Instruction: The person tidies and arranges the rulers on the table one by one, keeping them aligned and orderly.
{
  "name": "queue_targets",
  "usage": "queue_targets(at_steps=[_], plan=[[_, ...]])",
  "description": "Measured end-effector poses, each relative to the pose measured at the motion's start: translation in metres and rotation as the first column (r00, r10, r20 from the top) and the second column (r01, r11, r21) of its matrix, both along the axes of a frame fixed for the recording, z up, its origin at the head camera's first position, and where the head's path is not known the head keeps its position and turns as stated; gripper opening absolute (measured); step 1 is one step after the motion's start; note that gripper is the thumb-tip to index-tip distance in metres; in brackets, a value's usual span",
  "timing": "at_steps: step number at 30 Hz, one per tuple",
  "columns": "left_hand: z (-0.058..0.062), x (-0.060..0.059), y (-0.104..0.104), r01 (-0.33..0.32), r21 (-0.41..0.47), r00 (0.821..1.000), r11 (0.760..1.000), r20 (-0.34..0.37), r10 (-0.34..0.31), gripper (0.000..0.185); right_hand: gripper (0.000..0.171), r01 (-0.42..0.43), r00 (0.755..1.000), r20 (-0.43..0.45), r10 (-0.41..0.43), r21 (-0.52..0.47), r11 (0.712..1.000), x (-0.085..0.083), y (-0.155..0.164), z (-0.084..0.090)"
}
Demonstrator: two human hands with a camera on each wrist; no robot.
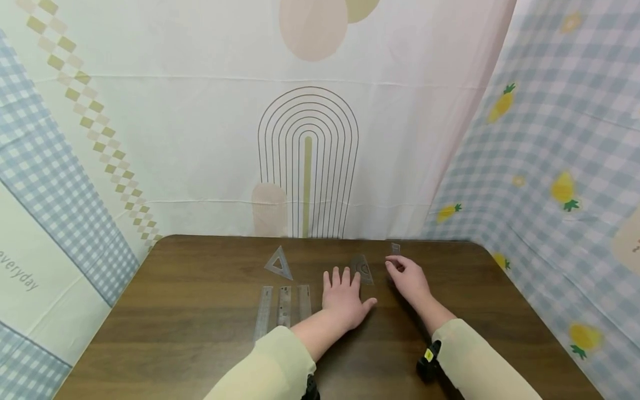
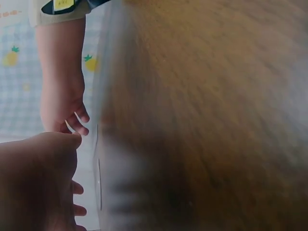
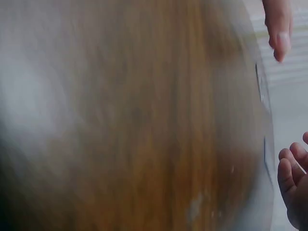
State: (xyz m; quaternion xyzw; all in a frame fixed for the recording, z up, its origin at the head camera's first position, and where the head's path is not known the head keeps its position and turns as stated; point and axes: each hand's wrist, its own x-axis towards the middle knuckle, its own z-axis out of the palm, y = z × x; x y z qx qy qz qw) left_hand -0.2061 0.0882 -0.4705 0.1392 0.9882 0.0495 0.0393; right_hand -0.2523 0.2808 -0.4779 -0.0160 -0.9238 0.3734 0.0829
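Observation:
My left hand [image 1: 345, 303] hovers palm down with its fingers spread, just in front of a clear plastic set square with a rounded cutout [image 1: 364, 270]. To its left lie three clear rulers side by side: a left one [image 1: 263, 311], a middle one [image 1: 284, 305] and a right one [image 1: 304, 301]. Behind them rests a clear triangle [image 1: 280, 263]. My right hand [image 1: 411, 280] is raised over the table's back right, fingers loosely bent, beside a small clear plastic piece [image 1: 395, 248] partly hidden by it. The right wrist view shows nothing between the right hand's fingers [image 3: 286, 178].
The brown wooden table [image 1: 190, 316] ends against a white patterned cloth [image 1: 200, 139] at the back. A blue checked cloth [image 1: 545, 166] hangs along the right side. A black wrist camera [image 1: 427, 364] sits at the right sleeve.

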Motion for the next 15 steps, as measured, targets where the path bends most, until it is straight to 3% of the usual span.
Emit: queue_targets(at_steps=[8, 15], plan=[[-0.004, -0.003, 0.019, 0.041, -0.069, 0.999, 0.997, -0.002, -0.042, 0.075, 0.036, -0.014, 1.000, 0.007, 0.013, 0.157, 0.988, -0.015, 0.021, -0.008], [-0.006, -0.010, 0.038, 0.068, -0.151, 0.998, 0.986, 0.030, -0.064, 0.076, 0.039, -0.027, 0.999, 0.044, 0.018, 0.196, 0.980, -0.027, 0.032, -0.010]])
